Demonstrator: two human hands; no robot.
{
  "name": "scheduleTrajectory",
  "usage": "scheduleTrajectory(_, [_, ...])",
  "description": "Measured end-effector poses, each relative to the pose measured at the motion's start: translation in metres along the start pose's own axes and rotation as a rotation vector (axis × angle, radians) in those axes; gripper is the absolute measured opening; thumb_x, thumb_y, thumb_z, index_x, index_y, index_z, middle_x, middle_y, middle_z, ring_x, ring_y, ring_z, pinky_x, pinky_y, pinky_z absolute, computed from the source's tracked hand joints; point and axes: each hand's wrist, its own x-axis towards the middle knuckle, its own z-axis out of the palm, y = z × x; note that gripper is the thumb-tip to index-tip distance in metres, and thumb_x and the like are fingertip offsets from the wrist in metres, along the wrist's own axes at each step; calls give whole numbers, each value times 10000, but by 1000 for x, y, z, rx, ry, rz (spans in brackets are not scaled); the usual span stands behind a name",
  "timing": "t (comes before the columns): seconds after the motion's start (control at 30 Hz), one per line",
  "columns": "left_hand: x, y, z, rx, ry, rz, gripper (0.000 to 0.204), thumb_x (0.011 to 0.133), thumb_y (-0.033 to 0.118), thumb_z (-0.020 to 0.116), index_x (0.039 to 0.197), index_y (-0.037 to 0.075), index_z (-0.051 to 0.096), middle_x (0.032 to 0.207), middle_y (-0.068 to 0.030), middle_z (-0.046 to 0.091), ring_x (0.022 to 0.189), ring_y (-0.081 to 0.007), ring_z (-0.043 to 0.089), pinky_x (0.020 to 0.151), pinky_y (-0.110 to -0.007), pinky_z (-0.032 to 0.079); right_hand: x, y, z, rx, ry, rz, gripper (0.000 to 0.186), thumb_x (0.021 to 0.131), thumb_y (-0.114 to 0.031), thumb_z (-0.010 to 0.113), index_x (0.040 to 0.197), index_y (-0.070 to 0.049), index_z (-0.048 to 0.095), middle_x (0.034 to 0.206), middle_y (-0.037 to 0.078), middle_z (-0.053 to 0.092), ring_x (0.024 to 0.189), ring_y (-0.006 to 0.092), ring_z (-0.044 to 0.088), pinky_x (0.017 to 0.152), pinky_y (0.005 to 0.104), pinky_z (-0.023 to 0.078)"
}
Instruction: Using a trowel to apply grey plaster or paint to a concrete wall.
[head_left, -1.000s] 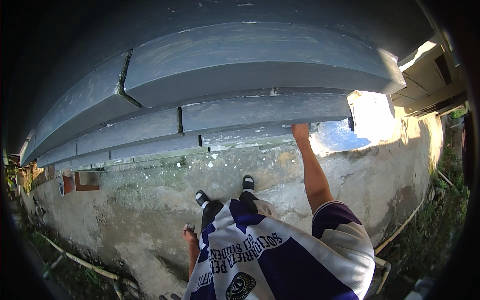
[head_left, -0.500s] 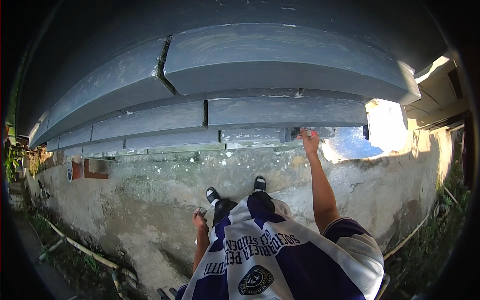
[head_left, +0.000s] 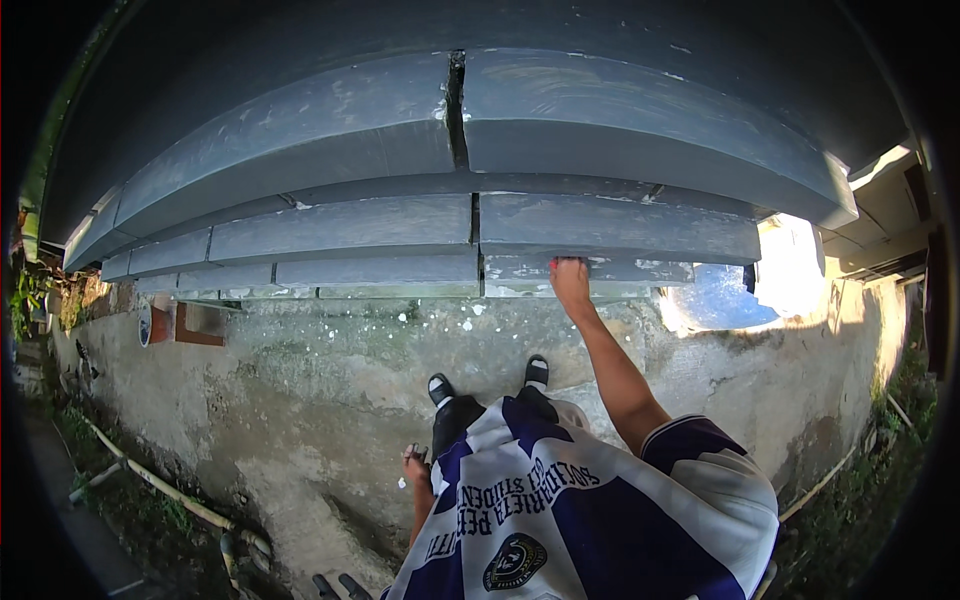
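Note:
My right hand (head_left: 571,284) reaches out to the lowest grey band (head_left: 630,271) of a stepped wall. Its fingers are closed round what looks like a red-handled paintbrush (head_left: 554,265); most of it is hidden by the hand. White patches show through the grey on this band, right of a dark vertical gap. Low beside my left leg hangs my left hand (head_left: 415,467), its fingers curled round something small and dark that I cannot make out. It touches no part of the wall.
Wider grey ledges (head_left: 610,218) jut out above the lowest band. The concrete floor (head_left: 300,400) has white paint spots. A bucket (head_left: 152,325) and a brown frame-like block (head_left: 198,326) stand at the far left. Bamboo poles (head_left: 165,488) edge the ground at left.
My right hand has moved left along the lowest band with the red-handled paintbrush. The view has shifted, so the wall's gaps now appear further right. My left hand still hangs low.

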Motion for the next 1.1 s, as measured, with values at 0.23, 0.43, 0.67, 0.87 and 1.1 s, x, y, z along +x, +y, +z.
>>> scheduleTrajectory(0.23, [46,-5,-38,-44,-62,142,305,810,119,450,1106,153,516,833,-44,537,823,-256,629,407,-278,341,20,-157,29,608,113,109,243,783,-193,559,680,26,588,608,161,594,556,328,578,575,385,465])
scheduleTrajectory(0.43, [58,69,-48,-117,-5,-200,310,852,236,435,1100,68,515,1025,-83,577,946,-258,599,440,-249,367,-5,-55,29,833,364,483,255,798,-191,598,685,37,618,579,93,631,530,158,621,539,273,471])
scheduleTrajectory(0.67, [104,57,-95,-198,-20,-135,275,844,180,455,1089,79,527,1046,-88,570,866,-263,624,536,-306,460,-31,-10,-27,145,523,294,167,818,-124,533,758,28,573,683,211,551,630,390,539,548,414,435])
scheduleTrajectory(0.87, [150,47,-123,-121,-146,-217,294,839,162,458,1122,104,517,1069,-62,573,941,-251,598,634,-364,471,-16,-142,32,295,352,-16,102,772,-102,588,770,-1,571,670,161,517,634,343,533,573,407,434])
scheduleTrajectory(1.1, [151,131,-81,-172,-101,-144,185,831,175,486,996,127,554,1040,-73,598,652,-148,611,347,-195,220,-15,-164,12,530,388,138,116,777,-96,562,812,14,567,755,176,534,707,340,551,616,374,460])
